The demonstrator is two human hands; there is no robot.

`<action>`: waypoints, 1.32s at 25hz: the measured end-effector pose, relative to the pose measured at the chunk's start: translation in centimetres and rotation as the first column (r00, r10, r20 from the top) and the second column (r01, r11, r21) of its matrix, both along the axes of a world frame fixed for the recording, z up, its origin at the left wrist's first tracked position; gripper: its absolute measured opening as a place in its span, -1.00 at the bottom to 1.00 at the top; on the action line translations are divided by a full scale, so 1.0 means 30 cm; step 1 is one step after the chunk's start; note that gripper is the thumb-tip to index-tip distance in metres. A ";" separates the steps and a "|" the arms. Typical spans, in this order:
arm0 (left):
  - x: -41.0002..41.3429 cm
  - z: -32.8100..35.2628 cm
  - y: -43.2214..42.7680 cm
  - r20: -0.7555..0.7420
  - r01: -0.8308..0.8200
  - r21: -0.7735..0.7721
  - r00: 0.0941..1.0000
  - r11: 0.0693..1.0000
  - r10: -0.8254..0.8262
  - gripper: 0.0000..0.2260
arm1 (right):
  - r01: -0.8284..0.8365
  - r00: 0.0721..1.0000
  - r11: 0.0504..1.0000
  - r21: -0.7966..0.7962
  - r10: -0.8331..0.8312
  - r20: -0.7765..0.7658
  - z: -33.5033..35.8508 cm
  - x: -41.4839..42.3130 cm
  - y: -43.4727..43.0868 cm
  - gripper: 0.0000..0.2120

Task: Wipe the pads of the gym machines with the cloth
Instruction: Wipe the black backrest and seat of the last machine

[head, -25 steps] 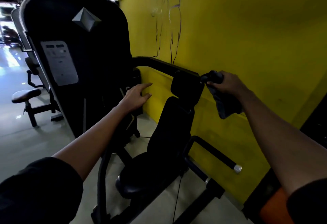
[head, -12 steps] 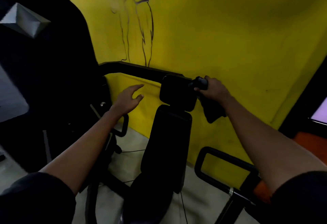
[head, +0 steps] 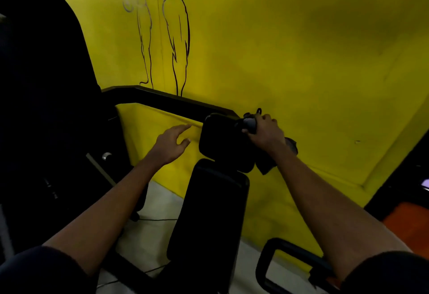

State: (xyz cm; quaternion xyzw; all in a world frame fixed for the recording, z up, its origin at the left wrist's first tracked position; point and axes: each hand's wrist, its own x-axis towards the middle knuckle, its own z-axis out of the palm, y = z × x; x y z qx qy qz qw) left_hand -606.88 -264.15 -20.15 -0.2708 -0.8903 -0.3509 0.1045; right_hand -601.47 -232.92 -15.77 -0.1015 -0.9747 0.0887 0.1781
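- Right hand point(head: 264, 131) clenches the dark grey cloth point(head: 265, 164), bunched against the top right corner of the small black padded headrest point(head: 221, 142).
- Left hand point(head: 169, 142) hovers released, fingers spread, just left of that headrest.

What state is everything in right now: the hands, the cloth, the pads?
Right hand: curled round the cloth, at the head pad's upper right corner.
Cloth: bunched in the right hand, one end hanging down.
Left hand: open, fingers spread, holding nothing.
Head pad: upright, above the back pad.
Back pad: upright, untouched.
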 end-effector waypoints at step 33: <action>-0.312 -0.936 0.240 0.473 -0.041 0.219 0.879 0.975 -0.069 0.04 | -0.268 0.952 0.743 0.614 0.304 0.048 -0.265 -0.531 -0.310 -0.33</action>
